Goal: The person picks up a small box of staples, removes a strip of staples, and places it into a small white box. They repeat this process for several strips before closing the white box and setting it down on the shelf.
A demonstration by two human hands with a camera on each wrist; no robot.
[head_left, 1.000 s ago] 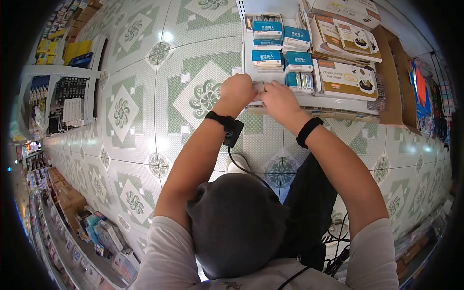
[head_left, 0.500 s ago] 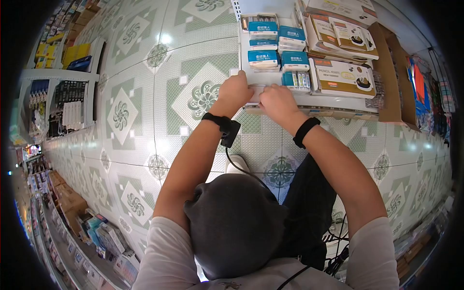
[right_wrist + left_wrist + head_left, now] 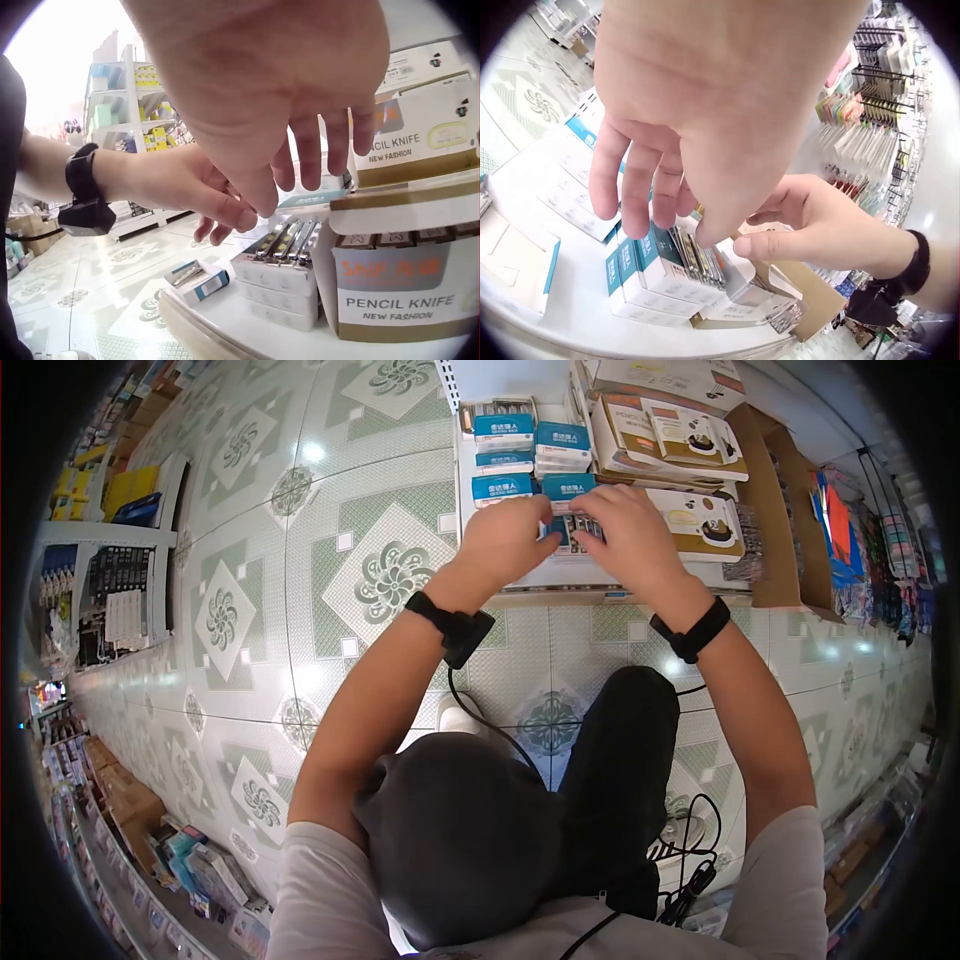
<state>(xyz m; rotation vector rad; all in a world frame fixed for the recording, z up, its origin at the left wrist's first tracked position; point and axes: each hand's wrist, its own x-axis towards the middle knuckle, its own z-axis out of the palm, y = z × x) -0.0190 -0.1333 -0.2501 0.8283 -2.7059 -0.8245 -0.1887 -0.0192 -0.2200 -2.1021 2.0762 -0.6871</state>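
Observation:
My left hand [image 3: 505, 540] and right hand [image 3: 635, 535] hover on either side of an open-topped white-and-blue box of nail clippers [image 3: 285, 240]. The box tops a short stack near the shelf's front edge. In the left wrist view, the left fingers [image 3: 637, 195] bend loosely beside its blue end, and the thumb overlaps the metal clippers. The right thumb [image 3: 761, 246] points toward the same clippers. Seen from the right wrist, the right fingers [image 3: 307, 150] extend above the box. A small open box [image 3: 199, 285] with a few pieces inside lies left of the stack.
Behind the hands stand more blue-topped boxes [image 3: 505, 428]. Brown-and-white pencil knife boxes [image 3: 397, 300] are stacked close on the right, then a cardboard carton [image 3: 775, 510]. The white shelf [image 3: 225, 334] ends at a front edge above the tiled floor.
Both hands have left the front-left part of the shelf, where they held a small whitish thing between them. They have moved right and spread apart over the clipper box; the head view has shifted too.

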